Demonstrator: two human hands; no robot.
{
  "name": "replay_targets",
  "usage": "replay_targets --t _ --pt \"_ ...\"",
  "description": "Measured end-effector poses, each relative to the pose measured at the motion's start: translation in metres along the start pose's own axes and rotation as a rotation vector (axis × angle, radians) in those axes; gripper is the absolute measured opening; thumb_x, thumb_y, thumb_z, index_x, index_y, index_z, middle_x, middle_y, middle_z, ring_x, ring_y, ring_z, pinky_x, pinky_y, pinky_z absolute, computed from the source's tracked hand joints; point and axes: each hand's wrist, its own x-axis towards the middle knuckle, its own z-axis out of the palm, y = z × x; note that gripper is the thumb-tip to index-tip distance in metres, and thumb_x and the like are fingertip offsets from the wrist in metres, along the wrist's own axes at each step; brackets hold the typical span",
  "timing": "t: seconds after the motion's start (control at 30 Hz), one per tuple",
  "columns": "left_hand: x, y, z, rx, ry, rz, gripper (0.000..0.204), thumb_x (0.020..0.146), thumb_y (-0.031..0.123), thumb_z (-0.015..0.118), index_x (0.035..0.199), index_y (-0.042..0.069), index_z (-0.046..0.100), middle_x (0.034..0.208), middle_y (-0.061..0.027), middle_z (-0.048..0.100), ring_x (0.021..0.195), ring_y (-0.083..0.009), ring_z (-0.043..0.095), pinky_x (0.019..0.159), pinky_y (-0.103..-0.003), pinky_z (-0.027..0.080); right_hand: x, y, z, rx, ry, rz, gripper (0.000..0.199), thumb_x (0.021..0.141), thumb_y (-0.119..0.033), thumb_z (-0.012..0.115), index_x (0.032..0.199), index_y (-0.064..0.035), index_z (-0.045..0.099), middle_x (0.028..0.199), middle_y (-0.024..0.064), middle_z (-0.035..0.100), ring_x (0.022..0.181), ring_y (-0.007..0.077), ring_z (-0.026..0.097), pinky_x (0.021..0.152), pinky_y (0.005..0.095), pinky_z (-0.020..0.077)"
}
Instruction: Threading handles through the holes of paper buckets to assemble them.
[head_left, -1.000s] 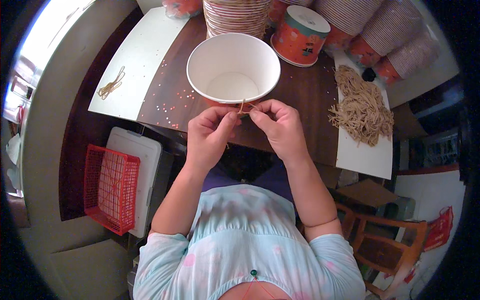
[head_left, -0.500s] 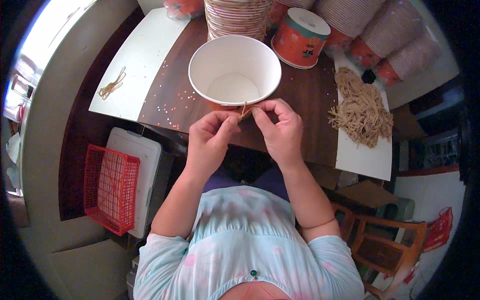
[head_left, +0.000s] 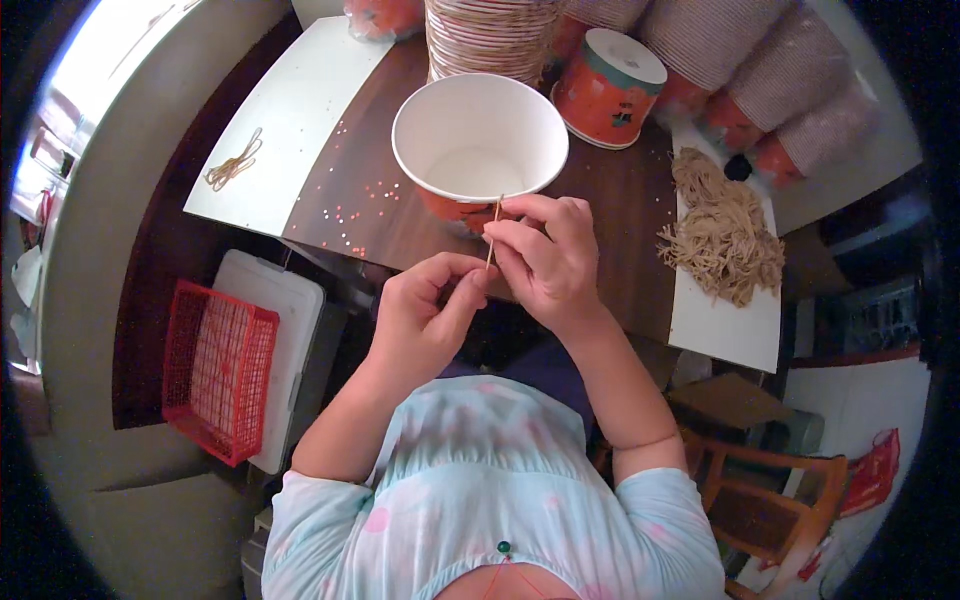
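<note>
A thin tan cord (head_left: 494, 240) is stretched between my two hands, just in front of a large paper bucket (head_left: 482, 120). My left hand (head_left: 425, 305) pinches its lower end between thumb and forefinger. Higher up and closer to the bucket, my right hand (head_left: 552, 255) grips the cord with bent fingers, and a short tip sticks up past them. The bucket stands upright with its white inside facing me and an orange printed outside. Whether the cord is attached to the bucket's rim cannot be made out.
A heap of tan cords (head_left: 725, 235) lies on the right white board. Behind stand a stack of buckets (head_left: 492, 40), an upturned orange bucket (head_left: 612, 95) and bagged stacks (head_left: 785, 85). At left are a few cords (head_left: 235, 165), scattered dots and a red basket (head_left: 220, 370).
My left hand has dropped lower and toward me, away from the bucket. The cord now runs straight between my hands. The view has shifted a little, so the bucket appears farther right.
</note>
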Motion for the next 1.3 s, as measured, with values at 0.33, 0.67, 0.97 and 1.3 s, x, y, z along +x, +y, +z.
replay_targets --t 0.33,0.67,0.97,1.3 --pt "-0.017 0.035 0.001 0.029 -0.145 0.035 0.009 0.086 0.005 0.058 0.086 -0.003 0.063 0.064 -0.0011 0.057 0.056 -0.0031 0.047 0.05 -0.019 0.038 -0.006 0.019 0.011 -0.003 0.123 0.031 0.024 0.066 -0.003 0.071 0.088 -0.0098 0.062 0.094 0.0033 0.06 0.08 0.0212 0.057 0.069 0.0338 0.0429" --pt "-0.023 0.046 0.002 -0.089 -0.293 -0.07 0.011 0.088 0.005 0.058 0.092 -0.002 0.064 0.075 0.0006 0.06 0.064 -0.003 0.048 0.055 -0.019 0.038 0.001 0.032 -0.002 0.068 0.014 -0.001 0.023 0.071 0.002 0.068 0.089 -0.0074 0.058 0.094 0.0081 0.064 0.08 0.0273 0.061 0.069 0.0357 0.0508" --pt "-0.028 0.014 -0.07 -0.09 -0.599 -0.536 0.034 0.09 0.016 0.06 0.118 -0.002 0.056 0.078 0.0018 0.059 0.066 -0.002 0.049 0.056 -0.019 0.041 -0.009 0.062 -0.069 0.14 -0.175 0.044 0.022 0.071 0.005 0.066 0.088 -0.0066 0.058 0.095 0.0092 0.065 0.086 0.0261 0.063 0.073 0.0347 0.0519" --pt "-0.034 0.02 -0.052 0.186 -0.449 -0.223 0.013 0.085 0.01 0.063 0.087 -0.003 0.066 0.065 -0.005 0.057 0.058 -0.0063 0.049 0.049 -0.023 0.039 -0.002 0.056 -0.108 0.119 -0.32 0.156 0.028 0.068 -0.005 0.071 0.093 -0.007 0.06 0.103 0.01 0.063 0.089 0.0256 0.062 0.077 0.035 0.0485"
